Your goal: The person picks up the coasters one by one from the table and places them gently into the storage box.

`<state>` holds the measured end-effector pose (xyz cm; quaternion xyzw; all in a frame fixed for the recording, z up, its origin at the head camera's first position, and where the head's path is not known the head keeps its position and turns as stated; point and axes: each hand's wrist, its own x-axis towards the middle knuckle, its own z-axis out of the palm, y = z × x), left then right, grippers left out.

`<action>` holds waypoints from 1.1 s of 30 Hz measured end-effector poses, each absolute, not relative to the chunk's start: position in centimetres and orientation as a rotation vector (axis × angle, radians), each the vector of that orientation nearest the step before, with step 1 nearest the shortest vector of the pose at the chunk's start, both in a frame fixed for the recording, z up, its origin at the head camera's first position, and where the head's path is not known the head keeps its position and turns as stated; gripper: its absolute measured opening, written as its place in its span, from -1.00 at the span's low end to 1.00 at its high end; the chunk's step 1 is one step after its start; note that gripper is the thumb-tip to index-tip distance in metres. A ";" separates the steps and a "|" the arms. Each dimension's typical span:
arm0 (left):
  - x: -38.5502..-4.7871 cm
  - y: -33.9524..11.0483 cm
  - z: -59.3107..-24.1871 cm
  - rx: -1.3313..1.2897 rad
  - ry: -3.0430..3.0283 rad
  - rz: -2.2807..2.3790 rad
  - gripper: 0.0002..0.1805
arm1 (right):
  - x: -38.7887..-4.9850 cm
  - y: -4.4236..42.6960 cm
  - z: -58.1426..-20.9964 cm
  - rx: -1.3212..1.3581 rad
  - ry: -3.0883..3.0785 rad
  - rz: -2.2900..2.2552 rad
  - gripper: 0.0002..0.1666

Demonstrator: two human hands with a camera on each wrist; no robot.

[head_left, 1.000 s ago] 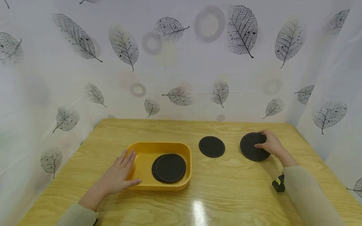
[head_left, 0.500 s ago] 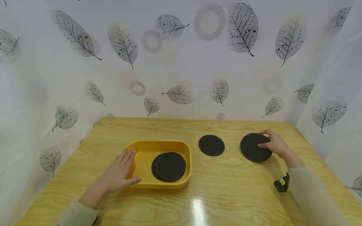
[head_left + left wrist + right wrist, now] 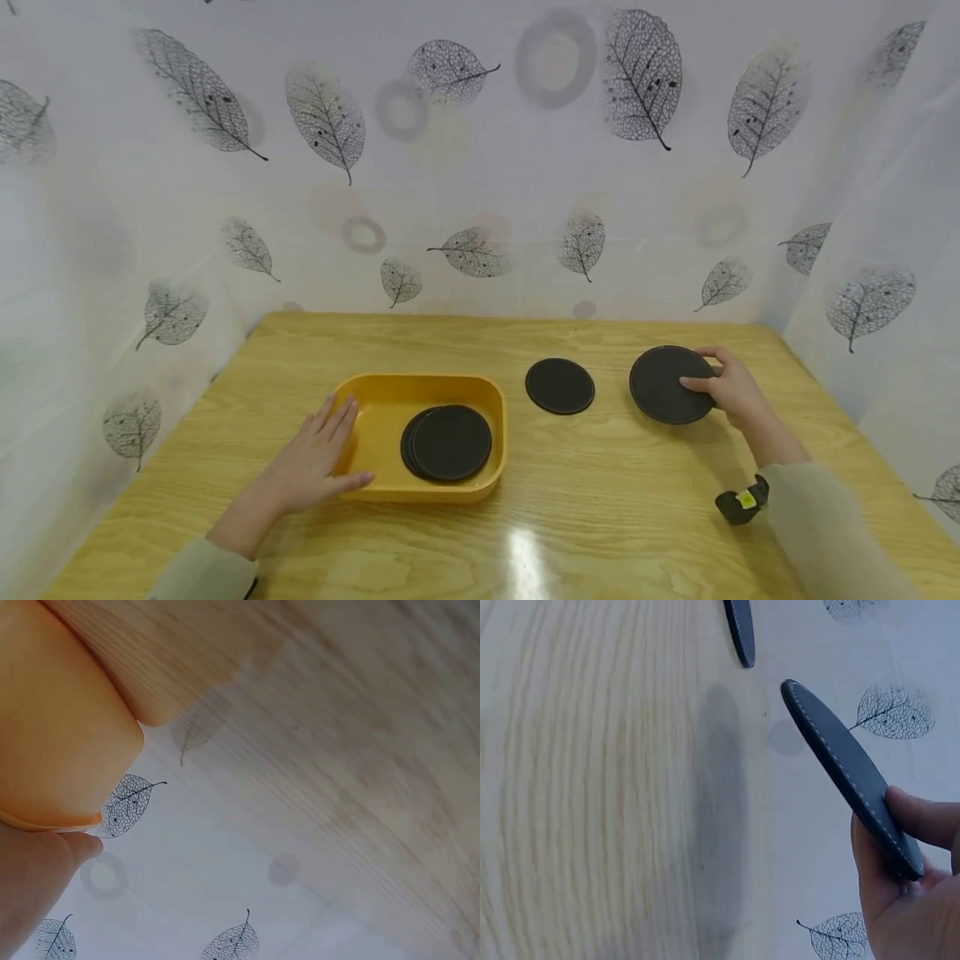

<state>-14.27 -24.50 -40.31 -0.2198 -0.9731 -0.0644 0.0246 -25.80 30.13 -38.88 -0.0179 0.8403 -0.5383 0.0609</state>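
Observation:
Between thumb and fingers, my right hand pinches the right edge of a round black coaster. In the right wrist view this coaster is tilted and raised off the table, with white stitching along its rim. Another black coaster lies flat to its left. My left hand rests with outstretched fingers on the left side of a yellow tray. Inside the tray, toward its right, several black coasters lie overlapped in a stack.
All of this is on a wooden table. A pale cloth with leaf prints hangs behind the table and along both sides. A small black device with a yellow mark sits at the right wrist.
The right hand has lifted its coaster off the table and moved it slightly left. The left hand and the tray stay in place.

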 end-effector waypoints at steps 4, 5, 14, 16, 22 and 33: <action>-14.2 -24.6 -40.4 -0.680 -3.012 -0.205 0.01 | -25.2 29.4 -38.7 0.023 2.355 -1.887 -0.14; -14.2 -24.6 -40.4 -0.681 -3.013 -0.206 0.01 | -25.0 29.2 -38.6 0.037 2.304 -1.950 -0.16; -14.3 -24.6 -40.3 -0.672 -3.009 -0.212 0.01 | -24.3 27.7 -38.2 0.054 1.820 -2.314 -0.54; -14.3 -24.6 -40.4 -0.673 -3.012 -0.210 0.01 | -24.1 27.1 -38.1 0.039 1.753 -2.340 -0.55; -14.3 -24.6 -40.4 -0.678 -3.008 -0.217 0.01 | -23.5 25.0 -37.5 -0.042 1.622 -2.380 -0.57; -14.2 -24.5 -40.4 -0.682 -2.995 -0.211 0.01 | -22.9 19.7 -36.7 -0.138 1.523 -2.374 -0.61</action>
